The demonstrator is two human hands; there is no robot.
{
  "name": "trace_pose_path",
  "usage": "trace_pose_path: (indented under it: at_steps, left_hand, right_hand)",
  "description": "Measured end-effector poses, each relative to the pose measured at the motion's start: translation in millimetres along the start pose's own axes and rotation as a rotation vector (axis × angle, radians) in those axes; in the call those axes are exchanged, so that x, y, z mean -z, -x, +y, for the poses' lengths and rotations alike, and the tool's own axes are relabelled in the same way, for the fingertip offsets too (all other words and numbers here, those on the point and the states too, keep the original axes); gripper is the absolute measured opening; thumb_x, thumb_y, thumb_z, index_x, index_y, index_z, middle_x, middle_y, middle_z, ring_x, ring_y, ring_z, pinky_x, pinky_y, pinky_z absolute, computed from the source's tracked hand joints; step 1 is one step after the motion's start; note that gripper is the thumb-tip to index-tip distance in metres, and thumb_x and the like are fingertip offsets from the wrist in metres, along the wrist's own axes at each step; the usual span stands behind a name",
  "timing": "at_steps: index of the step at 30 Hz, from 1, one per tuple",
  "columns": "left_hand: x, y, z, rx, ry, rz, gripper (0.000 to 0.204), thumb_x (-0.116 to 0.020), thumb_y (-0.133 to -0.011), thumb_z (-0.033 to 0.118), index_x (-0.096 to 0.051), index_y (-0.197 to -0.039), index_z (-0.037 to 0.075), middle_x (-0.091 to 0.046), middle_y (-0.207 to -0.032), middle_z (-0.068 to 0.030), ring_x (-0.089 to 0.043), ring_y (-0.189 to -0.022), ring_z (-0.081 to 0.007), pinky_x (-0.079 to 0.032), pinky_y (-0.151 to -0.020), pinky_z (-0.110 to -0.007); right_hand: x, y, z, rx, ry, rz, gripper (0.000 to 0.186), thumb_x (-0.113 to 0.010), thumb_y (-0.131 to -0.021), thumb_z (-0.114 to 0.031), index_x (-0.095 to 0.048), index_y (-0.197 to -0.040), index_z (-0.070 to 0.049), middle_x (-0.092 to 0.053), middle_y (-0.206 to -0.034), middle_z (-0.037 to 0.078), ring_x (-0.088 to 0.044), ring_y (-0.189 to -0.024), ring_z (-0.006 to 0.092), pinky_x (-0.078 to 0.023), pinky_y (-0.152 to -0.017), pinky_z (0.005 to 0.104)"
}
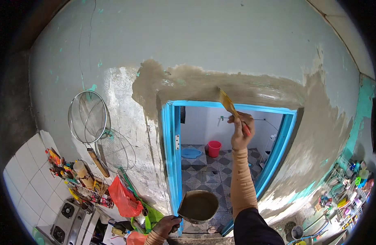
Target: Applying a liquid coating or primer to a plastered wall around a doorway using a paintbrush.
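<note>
Grey-green plaster wall (220, 36) filled most of the view, with a blue-framed doorway (170, 155) opening onto a tiled washroom holding a red bucket (214, 148) and a blue basin (191, 152). Wet brown-grey slurry (253, 87) covered a band above the lintel and ran down the right side of the opening; bare white patches remained left of the frame. Right hand (241, 132) was raised, fingers fully closed round the red handle of a wide flat brush (228, 103), bristles touching the wet band just above the top edge of the frame. Left hand (165, 226) was low, near the bottom edge, closed on the handle of a small metal pan (198, 206) filled with the same slurry, held roughly level below the brush. Judgement: coat would go on best with long overlapping strokes worked from the wet edge, brush reloaded often, pan kept directly beneath to catch drips and spare the blue paint. Two wire strainers (88, 116) hung at left above a cluttered rack (80, 179) and gas hob (67, 222).
</note>
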State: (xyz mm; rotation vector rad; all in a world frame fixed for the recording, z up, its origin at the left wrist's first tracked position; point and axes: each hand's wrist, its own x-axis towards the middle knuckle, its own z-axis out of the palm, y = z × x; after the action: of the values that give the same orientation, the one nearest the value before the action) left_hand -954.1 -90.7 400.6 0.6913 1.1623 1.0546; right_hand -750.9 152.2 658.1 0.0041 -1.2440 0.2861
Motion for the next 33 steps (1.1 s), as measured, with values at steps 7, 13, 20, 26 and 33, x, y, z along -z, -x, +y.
trace_pose_path:
  at_steps: [7, 13, 20, 26, 33]
  left_hand:
    - [3, -19, -12, -0.023, -0.038, -0.087, 0.023, -0.060, -0.087, 0.024, -0.054, -0.077, 0.004, -0.051, -0.064, -0.0009, -0.043, -0.052, -0.0083, -0.035, -0.048, -0.023]
    - [-3, -12, -9, -0.050, -0.021, -0.039, 0.023, -0.059, -0.088, 0.025, -0.053, -0.079, 0.004, -0.051, -0.065, -0.0009, -0.043, -0.051, -0.0083, -0.035, -0.048, -0.023]
    - [-10, -12, -9, -0.031, -0.048, -0.019, 0.023, -0.060, -0.087, 0.023, -0.056, -0.077, 0.003, -0.051, -0.064, -0.0019, -0.043, -0.050, -0.0089, -0.033, -0.046, -0.023]
    - [-6, 6, -3, -0.048, -0.001, 0.036, 0.024, -0.060, -0.086, 0.023, -0.056, -0.074, 0.003, -0.050, -0.061, -0.0005, -0.043, -0.050, -0.0088, -0.034, -0.048, -0.024]
    - [15, 9, -19, -0.127, -0.112, 0.107, 0.022, -0.060, -0.086, 0.023, -0.057, -0.076, 0.004, -0.050, -0.062, 0.0001, -0.043, -0.051, -0.0090, -0.035, -0.049, -0.025]
  right_hand:
    - [-4, -10, 36, 0.088, -0.026, -0.242, 0.009, -0.055, -0.092, -0.009, -0.056, -0.094, 0.000, -0.061, -0.087, 0.011, -0.061, -0.073, 0.0167, -0.052, -0.068, 0.0305]
    - [27, -21, -6, 0.029, -0.150, -0.058, 0.014, -0.054, -0.092, -0.012, -0.052, -0.100, 0.000, -0.061, -0.089, 0.013, -0.061, -0.074, 0.0171, -0.052, -0.068, 0.0315]
    - [-34, -26, 45, 0.085, 0.111, -0.324, 0.009, -0.055, -0.091, -0.008, -0.058, -0.089, -0.001, -0.065, -0.088, 0.008, -0.061, -0.072, 0.0150, -0.047, -0.066, 0.0263]
    - [24, -38, -13, -0.071, -0.078, -0.049, 0.008, -0.052, -0.090, -0.003, -0.057, -0.096, 0.000, -0.064, -0.089, 0.013, -0.062, -0.072, 0.0173, -0.052, -0.066, 0.0316]
    - [-37, -36, 66, 0.080, 0.142, -0.086, 0.010, -0.057, -0.089, -0.006, -0.055, -0.095, 0.001, -0.060, -0.082, 0.008, -0.062, -0.071, 0.0170, -0.051, -0.067, 0.0301]
